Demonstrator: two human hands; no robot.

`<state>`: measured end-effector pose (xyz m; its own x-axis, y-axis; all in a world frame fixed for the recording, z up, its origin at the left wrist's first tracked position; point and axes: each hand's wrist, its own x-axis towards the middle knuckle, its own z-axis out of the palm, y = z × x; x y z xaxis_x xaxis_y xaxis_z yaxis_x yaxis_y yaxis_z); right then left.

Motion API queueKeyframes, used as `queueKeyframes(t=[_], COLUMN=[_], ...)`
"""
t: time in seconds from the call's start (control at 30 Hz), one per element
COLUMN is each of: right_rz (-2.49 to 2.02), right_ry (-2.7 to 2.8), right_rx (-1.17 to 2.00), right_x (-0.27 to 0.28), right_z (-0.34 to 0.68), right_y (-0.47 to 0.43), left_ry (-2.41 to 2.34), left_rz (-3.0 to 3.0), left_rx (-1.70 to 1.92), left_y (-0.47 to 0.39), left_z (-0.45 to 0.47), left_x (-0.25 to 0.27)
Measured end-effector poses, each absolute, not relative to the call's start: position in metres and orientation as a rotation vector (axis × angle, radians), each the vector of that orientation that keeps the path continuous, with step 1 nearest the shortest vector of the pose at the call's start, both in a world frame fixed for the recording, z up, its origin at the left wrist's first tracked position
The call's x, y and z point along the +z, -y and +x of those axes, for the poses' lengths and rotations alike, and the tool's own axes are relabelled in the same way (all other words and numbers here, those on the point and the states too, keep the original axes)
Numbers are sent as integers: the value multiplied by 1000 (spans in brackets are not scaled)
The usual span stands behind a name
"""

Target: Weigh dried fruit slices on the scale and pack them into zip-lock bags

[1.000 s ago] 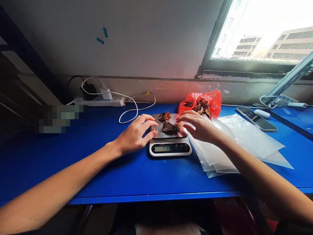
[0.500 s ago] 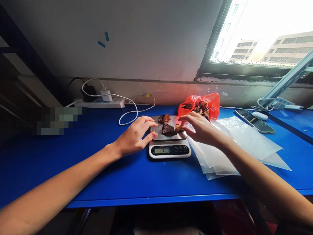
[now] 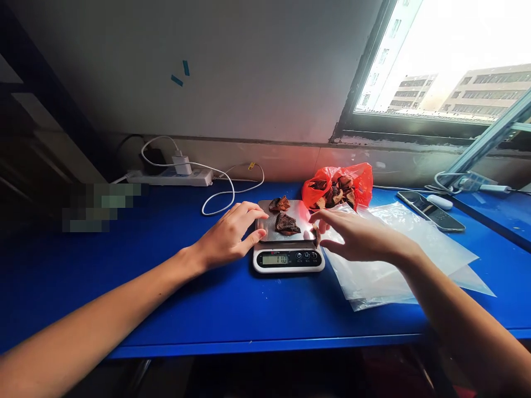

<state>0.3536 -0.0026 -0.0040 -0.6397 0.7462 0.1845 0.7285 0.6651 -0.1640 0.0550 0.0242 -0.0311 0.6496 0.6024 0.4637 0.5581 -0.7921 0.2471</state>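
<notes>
A small digital kitchen scale [image 3: 289, 266] stands on the blue table, its display reading 11.0. Two dark brown, pitted pieces, which look like dried citrus peel [image 3: 287, 223], lie on its steel plate. My left hand [image 3: 232, 231] rests at the plate's left edge, thumb and fingers apart, with nothing in it. At the right edge, my right hand [image 3: 352, 235] has a smaller brown piece of dried peel [image 3: 316, 236] at its fingertips, tilted over the plate's rim. The grip on it is loose and partly hidden.
Behind the scale, a red plastic bag [image 3: 365, 179] holds more dried peel. Clear plastic bags [image 3: 440, 251] lie to the right, near a phone [image 3: 446, 216] and a white earbud case [image 3: 440, 202]. A power strip [image 3: 199, 177] with a white cable [image 3: 233, 190] sits by the wall.
My right hand has moved right and toward me, taking the small piece from beside the dark one to the plate's right edge. My left hand has barely moved. The display still reads 11.0.
</notes>
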Motion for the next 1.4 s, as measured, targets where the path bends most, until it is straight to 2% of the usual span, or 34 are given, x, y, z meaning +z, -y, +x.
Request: queueKeyframes(t=[0.63, 0.9, 0.97, 1.23, 1.4], right_rz=[-1331, -1416, -1457, -1822, -1628], right_ry=[2606, 2729, 2668, 1940, 2124], right_rx=[344, 286, 224, -452, -521], right_x=[1, 5, 10, 2, -16], right_z=[381, 367, 382, 428, 408], right_y=[-14, -8, -8, -60, -72], left_ry=[-992, -966, -963, -987, -1084], left_rz=[2734, 2792, 2795, 2781, 2764], left_rx=[856, 858, 867, 877, 832], left_y=[-23, -25, -24, -25, -25], left_z=[55, 53, 53, 55, 53], left_x=[-31, -30, -30, -31, -27])
